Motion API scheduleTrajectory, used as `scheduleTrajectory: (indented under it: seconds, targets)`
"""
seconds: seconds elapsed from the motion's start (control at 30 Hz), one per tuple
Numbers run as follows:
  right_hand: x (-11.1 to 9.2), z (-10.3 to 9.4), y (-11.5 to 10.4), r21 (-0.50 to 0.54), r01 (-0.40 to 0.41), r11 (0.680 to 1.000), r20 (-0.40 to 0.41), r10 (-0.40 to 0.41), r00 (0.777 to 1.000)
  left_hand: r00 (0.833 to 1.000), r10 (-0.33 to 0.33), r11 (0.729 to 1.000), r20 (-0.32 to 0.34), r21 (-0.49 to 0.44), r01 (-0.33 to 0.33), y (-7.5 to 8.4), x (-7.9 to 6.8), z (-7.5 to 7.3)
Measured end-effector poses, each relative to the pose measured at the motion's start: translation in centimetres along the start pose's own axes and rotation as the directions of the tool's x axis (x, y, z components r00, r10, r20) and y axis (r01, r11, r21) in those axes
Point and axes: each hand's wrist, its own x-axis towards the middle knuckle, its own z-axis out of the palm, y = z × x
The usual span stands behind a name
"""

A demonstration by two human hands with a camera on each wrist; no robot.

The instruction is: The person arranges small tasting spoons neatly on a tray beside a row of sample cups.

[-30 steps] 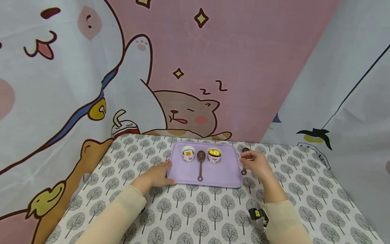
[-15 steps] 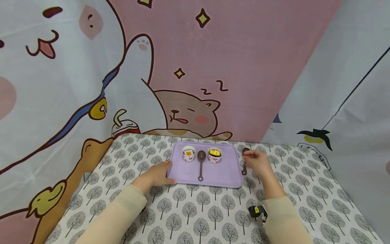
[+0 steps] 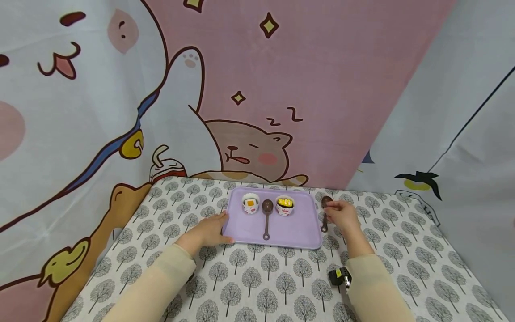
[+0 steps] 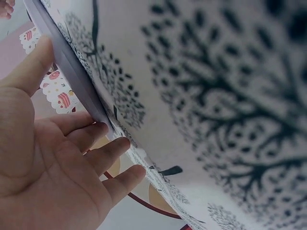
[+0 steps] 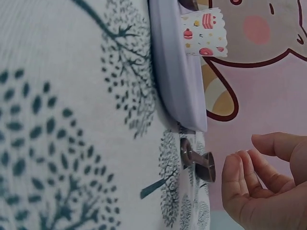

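My left hand (image 3: 209,230) lies at the left end of a lilac tray (image 3: 297,232), its thumb and fingers spread along the rim. In the left wrist view the fingers (image 4: 110,153) are mostly straight against the tray's edge. My right hand (image 3: 344,217) hovers by a brown spoon (image 3: 324,223) lying on the cloth just right of the tray. Its bent fingers (image 5: 232,175) hold nothing in the right wrist view and stand apart from the spoon. A second brown spoon (image 3: 267,221) rests on the tray between two small patterned paper cups, one left (image 3: 250,209) and one right (image 3: 284,211).
The left cup's filling shows white with an orange square; the right cup's is yellow and black. A tree-print cloth (image 3: 265,286) covers the table. Behind stands a cartoon-printed backdrop (image 3: 314,89). A black device (image 3: 338,276) sits at the right wrist.
My right hand has drawn slightly to the right, away from the tray's edge, over the spoon beside it. The left hand, tray and spoons keep their places; the view has shifted slightly.
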Motion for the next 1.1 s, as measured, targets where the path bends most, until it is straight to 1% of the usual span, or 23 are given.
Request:
scheduleTrajectory:
  seconds: [0.23, 0.5, 0.8, 1.1]
  targets:
    - [0.5, 0.1, 0.6, 0.001, -0.023, 1.000, -0.012, 0.023, 1.000, 1.000, 0.003, 1.000, -0.004, 0.004, -0.003, -0.1, 0.0, 0.0]
    - [1.2, 0.2, 1.4, -0.031, -0.070, 0.997, -0.030, 0.069, 0.997, 1.000, 0.008, 1.000, -0.003, -0.001, -0.008, -0.1, 0.0, -0.1]
    - [1.5, 0.3, 2.1, 0.031, -0.120, 0.992, -0.036, 0.121, 0.992, 1.000, 0.019, 1.000, -0.006, 0.010, -0.019, -0.3, 0.1, 0.1]
    - [1.7, 0.3, 2.5, 0.011, -0.135, 0.991, -0.039, 0.135, 0.990, 1.000, 0.008, 1.000, -0.003, 0.005, -0.008, 0.0, 0.1, -0.1]
